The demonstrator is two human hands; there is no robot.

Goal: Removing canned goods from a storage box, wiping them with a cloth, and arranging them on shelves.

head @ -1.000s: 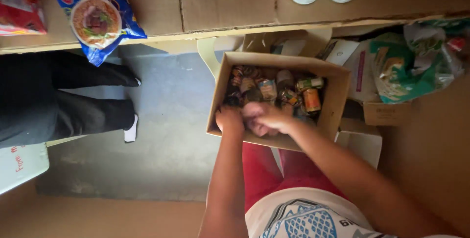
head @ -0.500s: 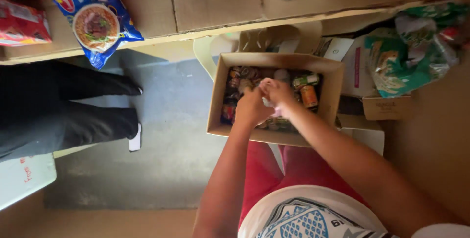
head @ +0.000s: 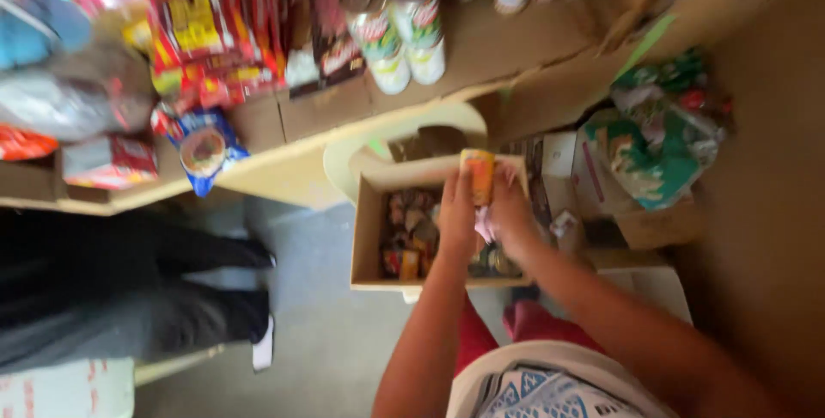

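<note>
A brown cardboard box (head: 369, 237) sits in front of my knees, filled with several small cans and packets. Both my hands are raised over it. My left hand (head: 457, 216) and my right hand (head: 511, 216) together grip a small orange and yellow can (head: 478, 174), held upright above the box's far edge. Something pale pink shows between my palms, too blurred to tell apart. The whole view is motion-blurred.
A cardboard-covered counter (head: 326, 113) at the back carries snack packets, bottles (head: 404, 36) and a blue noodle packet (head: 202, 150). Another person's dark trouser legs and shoe (head: 129, 298) lie at left. Green bags (head: 657, 139) and small boxes stand at right.
My hands have risen out of the box holding the orange can. The camera has tilted up, bringing the counter's packets and bottles into view.
</note>
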